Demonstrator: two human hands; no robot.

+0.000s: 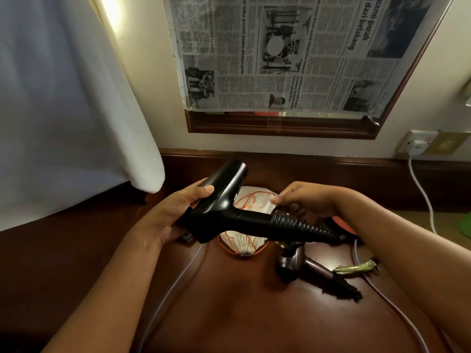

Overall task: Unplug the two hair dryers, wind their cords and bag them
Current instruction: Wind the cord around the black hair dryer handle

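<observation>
1. At the centre of the frame, I hold the black hair dryer (224, 212) above the dark wooden surface (242, 314), its barrel pointing to the upper left and its handle running to the right.
2. My left hand (168, 215) is curled around the barrel end, thumb on top, and carries the weight.
3. My right hand (303, 200) is partly closed at the ribbed strain relief (300, 226); its fingers appear to pinch the cord there, though the cord itself is mostly hidden.
4. I judge the body rigid, smooth and moderately heavy. The glossy plastic may slip, so I favour the handle or the barrel neck for grip.
5. The ribbed sleeve should flex; the cord beyond it will be limp and springy. Wind it in loose loops and avoid a sharp bend at the sleeve.
6. The second hair dryer (303, 266), brownish, lies on the surface at lower right of centre, with its dark coiled cord (344, 289) beside it.
7. A white drawstring bag (246, 240) with orange cord lies on the surface below the black dryer.
8. At the right edge, a white plug (416, 146) sits in the wall socket (418, 140); whose cable it feeds I cannot tell.
</observation>
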